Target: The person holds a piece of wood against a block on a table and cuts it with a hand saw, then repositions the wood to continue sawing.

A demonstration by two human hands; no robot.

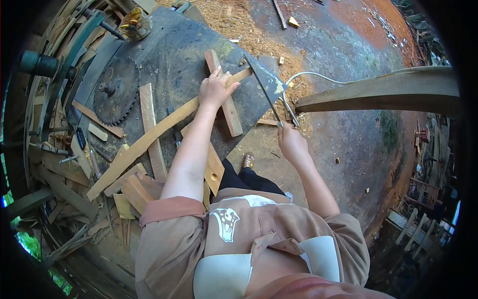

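Observation:
My left hand (214, 89) is closed over a long, curved wooden strip (154, 133), near its far end, pressing it onto a short wooden beam (230, 112) that lies crosswise beneath. In my right hand (293, 142) is the handle end of a hand saw (264, 89). The saw's thin dark blade slants away from me, and its edge meets or passes very close to the strip's tip. The fingers of my right hand are wrapped around the grip, which they mostly hide. Under the strip and beam is a dark worktable (174, 55).
A toothed circular saw blade (117, 92) stands out of the table at left. A container (135, 25) sits at the far edge. Wood offcuts (142, 187) pile up at left. A large timber (378, 92) juts in from the right, near a pale cable (313, 74). Sawdust covers the ground beyond.

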